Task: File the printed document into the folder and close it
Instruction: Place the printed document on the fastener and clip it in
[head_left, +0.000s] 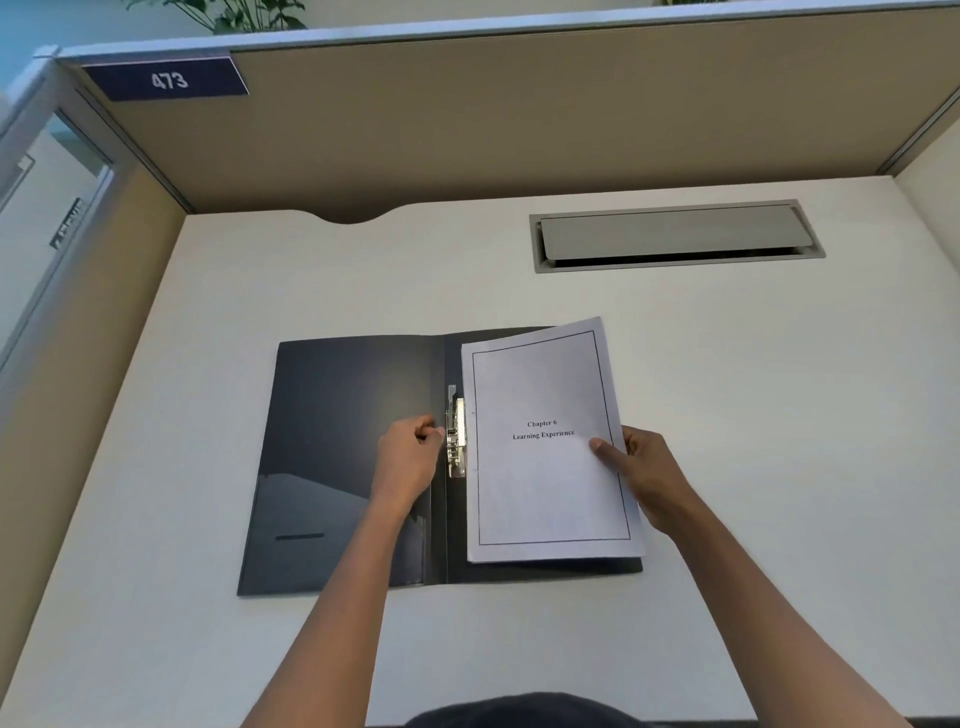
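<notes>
A dark folder (343, 447) lies open flat on the white desk. Its metal clip (456, 436) runs along the spine. A printed document (545, 467), titled "Chapter 6 Learning Experience", rests slightly skewed on the folder's right half, its left edge next to the clip. My left hand (408, 457) sits on the left flap beside the spine, fingertips pinched at the clip's lever. My right hand (641, 467) grips the document's right edge, thumb on top of the page.
A grey cable hatch (675, 236) is set into the desk (779, 415) at the back right. Beige partition walls (519, 114) enclose the desk at the back and left, with a "473" plate (166, 79) at the top left.
</notes>
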